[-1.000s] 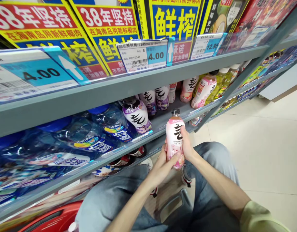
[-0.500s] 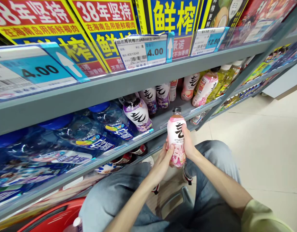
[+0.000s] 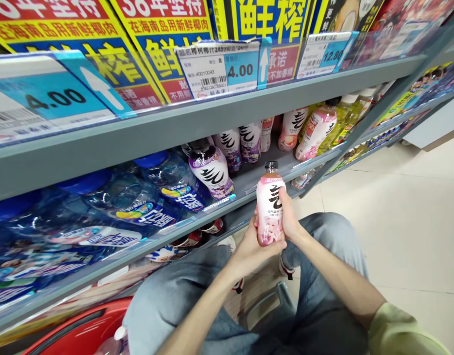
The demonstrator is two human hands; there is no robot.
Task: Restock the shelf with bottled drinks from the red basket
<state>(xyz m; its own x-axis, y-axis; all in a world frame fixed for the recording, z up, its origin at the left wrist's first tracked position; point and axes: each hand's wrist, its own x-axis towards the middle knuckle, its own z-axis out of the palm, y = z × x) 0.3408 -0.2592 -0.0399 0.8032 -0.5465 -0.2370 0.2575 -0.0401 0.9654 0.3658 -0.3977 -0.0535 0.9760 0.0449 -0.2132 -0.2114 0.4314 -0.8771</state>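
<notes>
gripping pink bottle (image 3: 270, 204) upright, both hands clamped; left hand (image 3: 252, 249) now under base, right hand (image 3: 291, 219) on side, nearer shelf (image 3: 249, 181).

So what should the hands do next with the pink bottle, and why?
Probably ease the pink bottle forward onto the bare patch of shelf beside the purple bottle. The left hand and right hand both hold it upright, just in front of that gap, and same-shaped bottles stand there.
</notes>
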